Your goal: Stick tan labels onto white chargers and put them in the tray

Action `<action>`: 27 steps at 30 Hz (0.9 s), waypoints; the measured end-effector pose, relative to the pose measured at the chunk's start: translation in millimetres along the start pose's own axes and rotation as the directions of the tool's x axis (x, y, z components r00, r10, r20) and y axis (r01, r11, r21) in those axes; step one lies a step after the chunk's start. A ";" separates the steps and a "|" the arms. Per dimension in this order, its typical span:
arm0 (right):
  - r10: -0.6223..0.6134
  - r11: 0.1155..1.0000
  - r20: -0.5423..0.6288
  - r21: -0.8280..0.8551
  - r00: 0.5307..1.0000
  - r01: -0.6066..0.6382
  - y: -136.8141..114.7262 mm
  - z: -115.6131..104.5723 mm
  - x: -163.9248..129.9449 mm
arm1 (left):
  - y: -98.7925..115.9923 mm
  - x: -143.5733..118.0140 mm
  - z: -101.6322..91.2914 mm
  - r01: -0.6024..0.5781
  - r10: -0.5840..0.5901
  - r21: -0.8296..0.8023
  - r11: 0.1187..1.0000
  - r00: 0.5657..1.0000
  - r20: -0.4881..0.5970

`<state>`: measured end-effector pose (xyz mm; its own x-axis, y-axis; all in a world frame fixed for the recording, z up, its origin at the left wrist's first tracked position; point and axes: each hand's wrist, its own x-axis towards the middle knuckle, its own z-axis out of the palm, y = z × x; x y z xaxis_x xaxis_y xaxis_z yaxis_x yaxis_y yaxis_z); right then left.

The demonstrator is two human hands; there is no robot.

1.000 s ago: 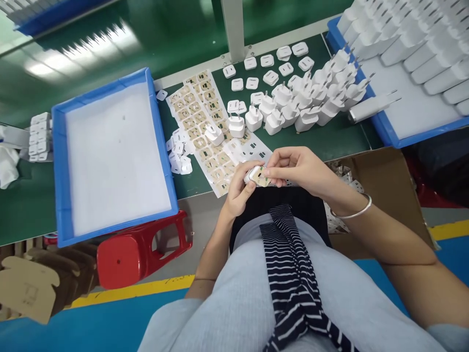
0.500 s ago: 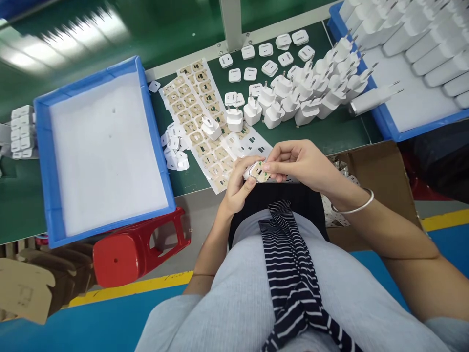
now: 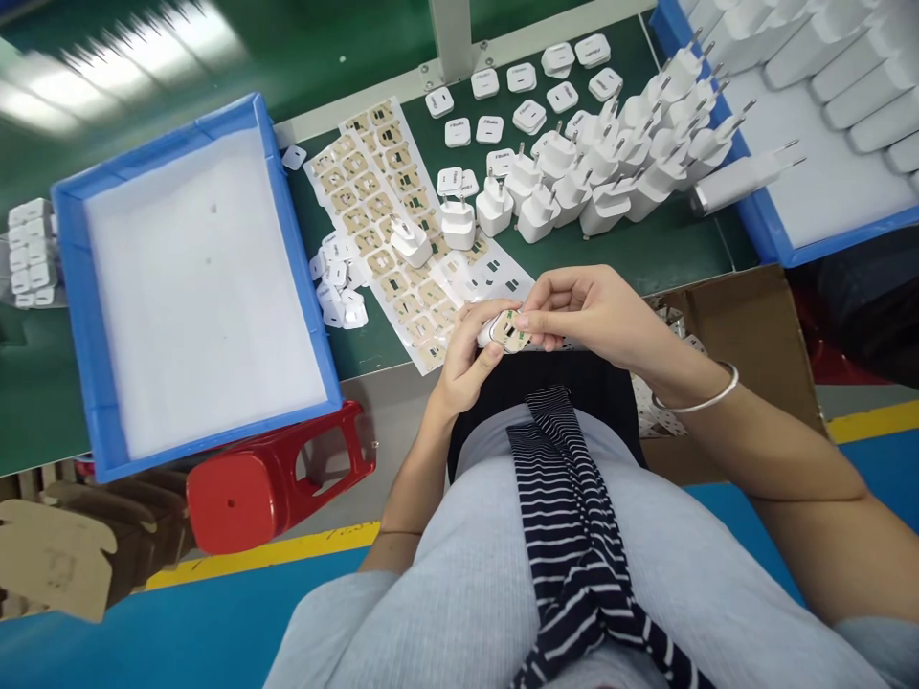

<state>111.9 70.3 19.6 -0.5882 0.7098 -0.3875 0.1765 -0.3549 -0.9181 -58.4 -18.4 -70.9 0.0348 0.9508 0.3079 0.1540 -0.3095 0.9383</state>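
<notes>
Head view, looking down over my lap at a green bench. My left hand (image 3: 466,368) cradles a small white charger (image 3: 503,330) at the bench's near edge, thumb curled up against its lower side. My right hand (image 3: 595,311) closes narrow on the charger's face, fingertips pressing a tan label (image 3: 511,332) there; a bangle (image 3: 700,397) sits on that wrist. Compared with a second ago, both hands and the charger sit in nearly the same pose; the label looks flatter under my fingertips, so I judge it is being smoothed down rather than placed. The whole scene has slid slightly in frame, which is my head moving. Beyond my hands lies a sheet of labels (image 3: 380,215), with a cluster of pronged chargers (image 3: 574,187) to its right. An empty-looking blue tray (image 3: 72,316) lies at left, another (image 3: 753,225) with chargers at right. A red stool (image 3: 265,483) stands under the bench.
</notes>
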 end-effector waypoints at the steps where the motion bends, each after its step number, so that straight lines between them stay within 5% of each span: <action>1: 0.009 1.000 -0.003 -0.006 1.000 -0.009 -1.1 0.2 -0.4 | -0.2 0.2 0.2 -0.007 0.007 -0.006 1.000 1.000 -0.001; 27: -0.013 0.999 -0.015 -0.040 1.000 0.012 -0.1 2.2 -1.9 | -1.4 -0.2 -0.5 -0.018 0.017 0.037 0.999 0.999 0.033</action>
<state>111.3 67.6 20.6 -0.5789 0.7231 -0.3769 0.2011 -0.3213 -0.9254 -59.1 -18.2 -72.3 0.0696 0.9454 0.3183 0.1894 -0.3258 0.9263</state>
